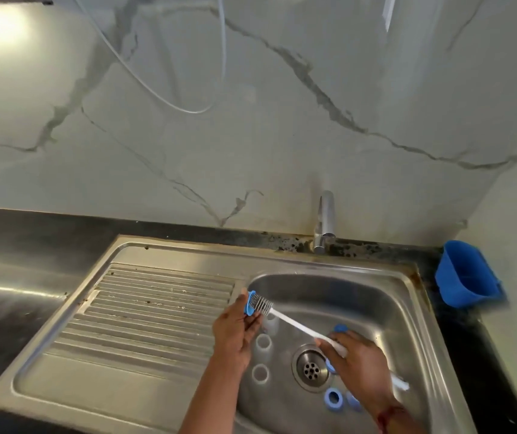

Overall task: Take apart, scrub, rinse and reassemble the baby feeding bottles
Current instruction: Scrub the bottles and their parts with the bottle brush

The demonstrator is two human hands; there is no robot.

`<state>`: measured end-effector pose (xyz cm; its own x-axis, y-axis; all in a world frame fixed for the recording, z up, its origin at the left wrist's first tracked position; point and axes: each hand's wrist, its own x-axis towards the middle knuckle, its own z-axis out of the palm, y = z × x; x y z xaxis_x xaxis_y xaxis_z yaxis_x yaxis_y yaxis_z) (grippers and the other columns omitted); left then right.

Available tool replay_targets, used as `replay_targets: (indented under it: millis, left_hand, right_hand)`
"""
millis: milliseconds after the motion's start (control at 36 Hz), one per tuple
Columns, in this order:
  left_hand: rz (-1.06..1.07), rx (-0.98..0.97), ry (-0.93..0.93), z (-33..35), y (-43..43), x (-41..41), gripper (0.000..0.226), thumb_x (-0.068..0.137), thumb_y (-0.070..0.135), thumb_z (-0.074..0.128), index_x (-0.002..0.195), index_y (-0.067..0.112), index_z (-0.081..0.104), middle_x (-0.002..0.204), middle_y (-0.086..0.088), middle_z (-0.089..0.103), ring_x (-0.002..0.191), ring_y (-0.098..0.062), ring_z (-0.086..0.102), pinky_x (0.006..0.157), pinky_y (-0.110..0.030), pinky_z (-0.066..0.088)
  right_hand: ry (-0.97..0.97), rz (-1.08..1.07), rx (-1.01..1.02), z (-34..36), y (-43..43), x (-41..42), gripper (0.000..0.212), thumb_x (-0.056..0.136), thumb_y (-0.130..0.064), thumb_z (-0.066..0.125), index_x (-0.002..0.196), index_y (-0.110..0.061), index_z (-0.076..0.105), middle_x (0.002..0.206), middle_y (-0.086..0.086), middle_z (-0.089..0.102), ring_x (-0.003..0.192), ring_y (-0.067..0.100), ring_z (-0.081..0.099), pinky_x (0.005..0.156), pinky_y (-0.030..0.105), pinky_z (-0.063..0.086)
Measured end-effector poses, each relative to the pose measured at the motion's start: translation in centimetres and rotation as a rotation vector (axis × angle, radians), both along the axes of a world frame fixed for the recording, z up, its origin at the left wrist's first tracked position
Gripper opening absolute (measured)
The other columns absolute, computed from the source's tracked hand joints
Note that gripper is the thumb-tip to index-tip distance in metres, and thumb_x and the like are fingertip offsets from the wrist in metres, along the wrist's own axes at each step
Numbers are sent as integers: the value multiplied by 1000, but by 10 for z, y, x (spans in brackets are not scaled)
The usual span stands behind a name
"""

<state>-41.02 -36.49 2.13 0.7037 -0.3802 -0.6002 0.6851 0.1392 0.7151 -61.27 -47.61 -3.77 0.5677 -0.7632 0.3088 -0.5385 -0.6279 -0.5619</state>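
"Scrubbing which part?"
"Blue ring [248,303], pinched in the left hand [235,330] above the sink [376,278] so drips fall in. The right hand [360,361], well apart, grips the brush [295,324] handle, with the bristles through the ring."
"Rest?"
"Clear pieces [263,341] and more rings [333,397] lie by the drain [312,368], probably waiting."

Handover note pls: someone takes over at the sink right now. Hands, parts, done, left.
Left hand: pinches a blue ring.
Right hand: grips the bottle brush, with its bristles pushed through that ring.
Sink basin: two clear round parts left of the drain, and more blue rings in front of it.
Done: the bottles are apart.
Left: finish scrubbing, rinse (no water is visible at the tap), reassemble.
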Motion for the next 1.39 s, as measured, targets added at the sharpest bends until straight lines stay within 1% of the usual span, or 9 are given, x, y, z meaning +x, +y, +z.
replay_targets:
  millis: [194,500,667,778,861,1083,1222,1306,1389]
  left_hand:
    - [38,20,6,-1,-4,6,34,80,23,79,100,-3,68,86,-18,75,77,-27,73,74,-39,62]
    - [75,-1,-64,5,-4,17,28,82,16,78,98,-5,68,90,-19,71,84,-26,69,74,-34,61]
    - [63,-36,-63,-2,1,18,23,86,14,73,98,-5,67,96,-21,69,90,-28,67,84,-38,58]
    - [46,-73,-78,-2,3,18,17,89,11,69,98,-3,67,95,-18,69,90,-26,67,83,-37,58]
    - [24,-109,-108,-1,3,17,9,91,8,65,93,0,68,87,-13,72,82,-21,67,73,-30,60]
    - [16,-174,-172,-1,8,16,10,93,-2,58,96,-2,68,86,-14,74,80,-24,70,77,-36,60]
    - [-51,-160,-250,2,8,21,16,94,-3,56,106,-4,67,92,-16,72,83,-22,70,72,-29,61]
    - [-95,-180,-290,8,7,25,16,94,-4,57,106,-2,68,90,-12,74,84,-22,70,76,-28,60]
    - [-114,-177,-323,11,6,30,20,93,-5,57,110,-2,67,94,-13,73,91,-24,68,80,-29,59]
  right_hand:
    - [11,-16,-229,1,-10,12,17,80,-47,74,77,-30,74,71,-11,64,64,12,62,56,22,48]
    - [116,116,-185,-17,-17,20,52,97,-62,35,69,-29,64,53,-9,50,48,9,49,44,26,43]
    - [182,160,-136,2,-14,23,67,92,-74,22,62,-29,63,47,-13,36,45,6,40,44,10,23]
    - [233,189,-7,4,-14,19,84,83,-84,7,71,-25,66,50,-10,46,50,8,47,49,16,34]
    - [266,211,62,8,-12,19,76,82,-80,14,70,-23,62,50,-10,47,47,6,46,49,13,31]
    - [231,214,35,12,-6,14,81,81,-86,14,68,-22,61,50,-8,47,49,10,46,45,13,27]
    - [140,151,163,20,-5,12,67,79,-82,36,62,-23,62,47,-8,52,52,10,54,45,15,35]
    - [65,123,193,25,-6,14,59,84,-74,49,50,-26,47,47,-9,53,48,12,52,51,30,47]
    - [41,88,200,34,-7,19,59,85,-62,62,46,-25,38,44,-12,49,43,12,44,49,32,44]
